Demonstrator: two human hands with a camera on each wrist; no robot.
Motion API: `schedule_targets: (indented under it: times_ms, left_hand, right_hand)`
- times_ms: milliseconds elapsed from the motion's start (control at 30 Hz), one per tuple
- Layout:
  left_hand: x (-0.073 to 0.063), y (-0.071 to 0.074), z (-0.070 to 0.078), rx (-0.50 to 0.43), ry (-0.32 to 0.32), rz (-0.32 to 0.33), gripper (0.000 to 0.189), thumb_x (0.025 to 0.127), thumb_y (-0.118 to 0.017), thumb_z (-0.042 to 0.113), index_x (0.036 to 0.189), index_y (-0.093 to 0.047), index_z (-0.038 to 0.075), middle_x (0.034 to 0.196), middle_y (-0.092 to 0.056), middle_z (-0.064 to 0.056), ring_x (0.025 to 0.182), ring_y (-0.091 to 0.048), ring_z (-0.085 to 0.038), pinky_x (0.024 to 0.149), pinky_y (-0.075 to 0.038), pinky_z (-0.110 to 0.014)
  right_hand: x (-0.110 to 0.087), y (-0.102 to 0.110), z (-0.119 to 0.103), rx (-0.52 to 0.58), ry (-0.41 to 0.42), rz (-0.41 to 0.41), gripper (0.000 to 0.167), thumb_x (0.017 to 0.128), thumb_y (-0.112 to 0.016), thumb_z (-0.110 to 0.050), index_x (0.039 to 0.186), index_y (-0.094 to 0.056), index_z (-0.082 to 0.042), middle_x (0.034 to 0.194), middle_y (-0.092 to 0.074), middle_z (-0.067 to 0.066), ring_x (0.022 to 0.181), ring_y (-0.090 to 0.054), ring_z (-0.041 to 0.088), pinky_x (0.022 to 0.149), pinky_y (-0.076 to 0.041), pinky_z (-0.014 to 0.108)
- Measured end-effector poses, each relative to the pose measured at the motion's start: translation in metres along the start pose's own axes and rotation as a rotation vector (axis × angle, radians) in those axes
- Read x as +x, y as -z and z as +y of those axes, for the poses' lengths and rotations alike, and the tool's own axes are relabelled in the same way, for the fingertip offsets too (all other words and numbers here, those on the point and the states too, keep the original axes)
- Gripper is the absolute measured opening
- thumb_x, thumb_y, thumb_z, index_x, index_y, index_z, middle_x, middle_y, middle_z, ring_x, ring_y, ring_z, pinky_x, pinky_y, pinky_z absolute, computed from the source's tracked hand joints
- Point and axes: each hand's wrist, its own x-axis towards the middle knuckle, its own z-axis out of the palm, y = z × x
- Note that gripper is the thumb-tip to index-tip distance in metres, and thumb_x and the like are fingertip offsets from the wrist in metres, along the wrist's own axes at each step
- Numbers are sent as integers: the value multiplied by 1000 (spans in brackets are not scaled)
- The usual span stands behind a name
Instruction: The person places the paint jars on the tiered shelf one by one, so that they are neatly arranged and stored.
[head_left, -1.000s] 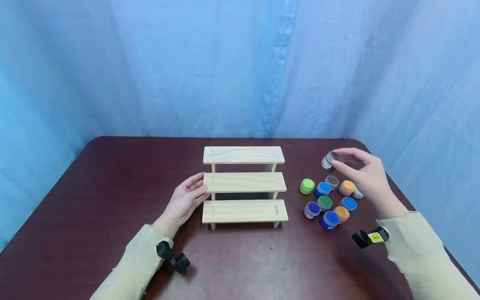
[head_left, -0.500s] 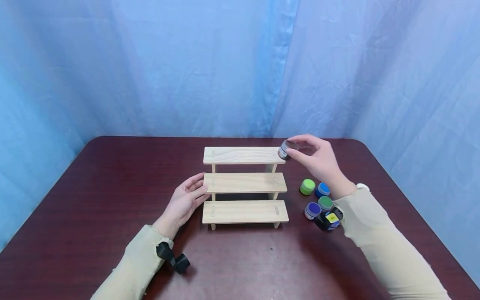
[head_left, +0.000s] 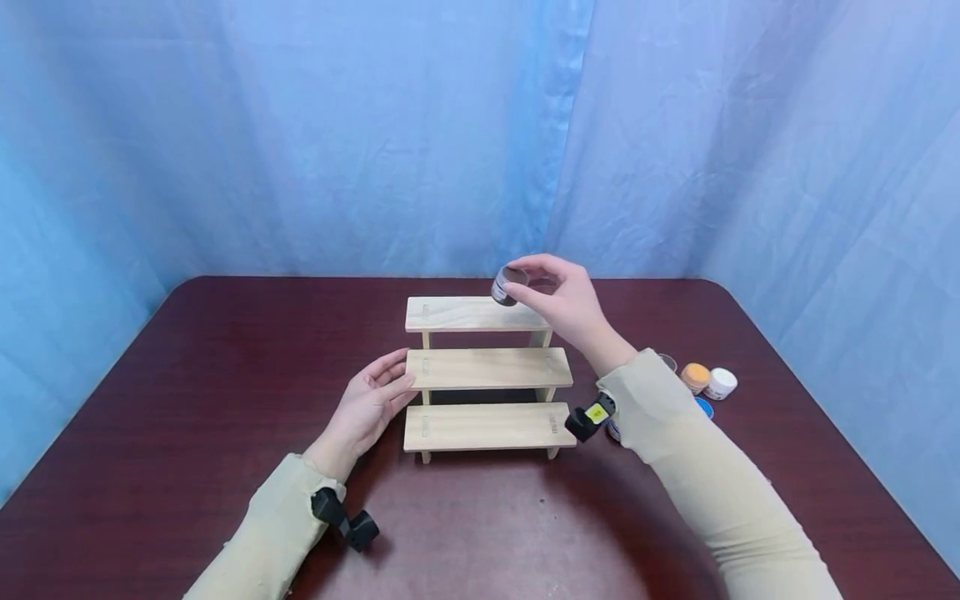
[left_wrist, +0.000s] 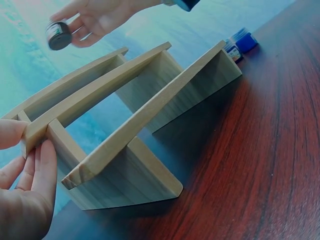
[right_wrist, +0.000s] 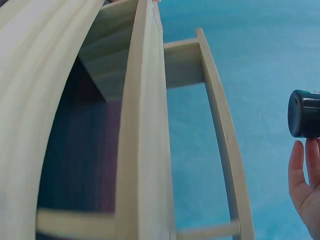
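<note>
A three-step wooden display stand [head_left: 487,368] stands on the dark table. My left hand [head_left: 362,412] pinches the left end of its middle shelf, thumb on top and fingers below, as the left wrist view shows. Above the right part of the top shelf, my right hand [head_left: 573,310] holds a small dark paint jar [head_left: 502,288] between thumb and fingers. The jar is tilted and apart from the wood. In the left wrist view the dark jar [left_wrist: 59,36] hangs beyond the top shelf; the right wrist view catches the jar [right_wrist: 304,116] at its edge.
Right of the stand are an orange-lidded jar [head_left: 695,377], a white jar [head_left: 722,382] and a blue-lidded jar [head_left: 703,407]. The right sleeve [head_left: 675,450] covers others. A light blue curtain [head_left: 375,142] hangs behind the table.
My right hand has carried the dark paint jar leftward from above the group of jars to over the top shelf. The left hand has stayed on the middle shelf.
</note>
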Motion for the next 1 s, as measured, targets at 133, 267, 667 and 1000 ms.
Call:
schedule_targets:
  times_ms: [133, 267, 667, 1000]
  left_hand:
    - [1, -1, -2, -11, 0, 4, 55, 94, -45, -10, 145, -27, -4, 102, -49, 2, 85, -59, -1, 80, -51, -15]
    - [3, -1, -3, -25, 1, 8, 55, 94, -45, -11, 145, -27, -4, 101, -50, 3, 84, -58, 0, 80, -51, -15]
    - [4, -2, -4, -27, 4, 4, 55, 94, -44, -11, 145, -27, -5, 99, -52, 4, 84, -59, 0, 80, -51, -15]
    - [4, 0, -1, -26, -8, 4, 54, 94, -44, -11, 145, -27, -4, 101, -50, 3, 85, -58, -1, 81, -51, -14]
  right_hand:
    - [8, -12, -2, 50, -7, -11, 32, 85, -71, -17, 114, -66, -6, 110, -64, 11, 97, -63, 24, 80, -54, 27]
    - [14, -23, -2, 72, -26, -22, 32, 85, -71, -20, 114, -67, -8, 111, -64, 9, 98, -62, 22, 76, -54, 28]
    - [25, -57, -2, -11, -19, -75, 33, 84, -73, -22, 114, -68, -12, 112, -67, 6, 101, -62, 19, 83, -52, 32]
    - [28, -75, -6, -23, -9, -119, 32, 84, -73, -20, 114, -67, -11, 108, -66, 6, 101, -62, 18, 79, -51, 26]
